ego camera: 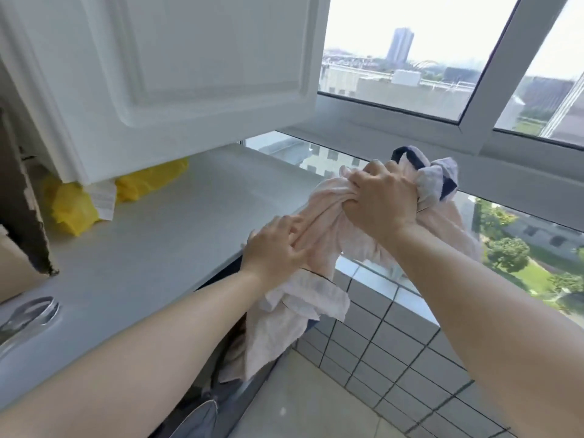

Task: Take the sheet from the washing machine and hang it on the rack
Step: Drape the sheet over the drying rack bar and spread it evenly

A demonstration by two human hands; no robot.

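A: Where is the sheet (319, 235) held?
B: Bunched beyond the worktop (151, 235) right edge, gripped by curled fingers of the right hand (380, 203); the left hand (275, 248) pinches a fold.

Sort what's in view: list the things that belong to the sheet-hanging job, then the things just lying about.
Job:
sheet, pale pink, bunched
right hand, gripping the bunch
left hand, holding the sheet lower down

Lying about:
yellow bag on the countertop
cabinet door, open overhead
torn cardboard at left
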